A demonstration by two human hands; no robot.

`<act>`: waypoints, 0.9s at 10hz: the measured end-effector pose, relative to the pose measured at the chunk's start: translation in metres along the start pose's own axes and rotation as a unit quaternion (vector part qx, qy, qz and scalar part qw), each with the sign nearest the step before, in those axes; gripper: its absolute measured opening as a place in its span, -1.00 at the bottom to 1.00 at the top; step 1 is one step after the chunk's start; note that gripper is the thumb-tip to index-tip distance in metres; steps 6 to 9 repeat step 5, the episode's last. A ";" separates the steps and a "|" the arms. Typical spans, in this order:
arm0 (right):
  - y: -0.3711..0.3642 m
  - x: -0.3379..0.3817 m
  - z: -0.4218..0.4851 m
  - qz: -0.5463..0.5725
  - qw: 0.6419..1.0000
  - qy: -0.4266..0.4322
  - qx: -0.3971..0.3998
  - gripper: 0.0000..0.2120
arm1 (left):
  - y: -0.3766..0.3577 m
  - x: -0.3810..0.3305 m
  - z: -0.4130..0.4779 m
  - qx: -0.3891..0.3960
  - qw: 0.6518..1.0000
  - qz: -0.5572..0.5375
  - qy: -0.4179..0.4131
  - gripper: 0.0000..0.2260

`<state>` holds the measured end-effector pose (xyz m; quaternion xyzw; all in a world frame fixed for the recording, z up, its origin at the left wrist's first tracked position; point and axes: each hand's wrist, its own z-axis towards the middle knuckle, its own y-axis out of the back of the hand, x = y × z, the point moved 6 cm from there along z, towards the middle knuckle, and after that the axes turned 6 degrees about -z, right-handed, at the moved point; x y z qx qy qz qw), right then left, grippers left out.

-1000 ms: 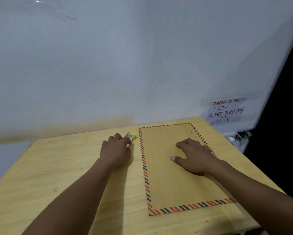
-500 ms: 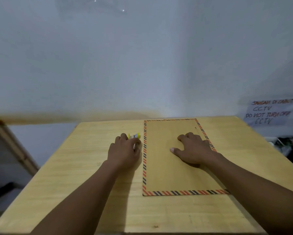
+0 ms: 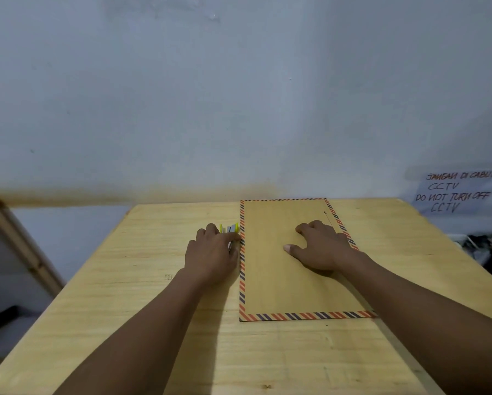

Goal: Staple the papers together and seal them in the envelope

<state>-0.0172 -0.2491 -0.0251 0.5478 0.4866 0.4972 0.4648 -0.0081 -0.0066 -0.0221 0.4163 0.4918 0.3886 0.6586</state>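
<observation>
my left hand (image 3: 210, 253) lies palm down on the pale wooden table (image 3: 125, 309), just beside the left edge of the brown paper envelope with the red-and-blue striped border (image 3: 270, 280). its fingers are curled together over a small yellow and grey stapler (image 3: 230, 228), of which only the far end pokes out past my fingertips; i cannot tell whether they actually grip it or only cover it. the stapler sits on the table right against the envelope's left border, near its far half.

my right hand (image 3: 321, 249) rests on the envelope, toward its right side. the fingers are bent and a little apart, tips pressing down on the paper, the thumb stretched out to the left, flat on the surface. nothing is pinched in it.

the envelope lies flat, long side running away from me, its far edge near the back of the table by the grey-white wall (image 3: 239, 95). i cannot see any loose papers. on the wall at the right hangs a handwritten paper notice about cctv (image 3: 455, 192).
</observation>
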 end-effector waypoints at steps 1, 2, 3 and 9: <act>0.000 0.001 0.001 -0.004 1.000 -0.001 -0.002 -0.28 | 0.000 0.000 -0.001 0.000 1.000 0.002 -0.002 -0.64; 0.001 0.001 0.001 -0.002 1.000 -0.001 -0.001 -0.28 | 0.001 0.001 -0.001 0.013 1.000 0.005 0.001 -0.53; 0.002 0.001 -0.001 0.003 1.000 -0.001 0.012 -0.28 | 0.007 0.001 0.001 0.025 1.000 -0.015 0.012 -0.38; 0.027 0.005 -0.008 0.037 0.999 0.030 -0.001 -0.33 | 0.029 -0.013 0.002 0.015 1.000 0.003 0.018 -0.39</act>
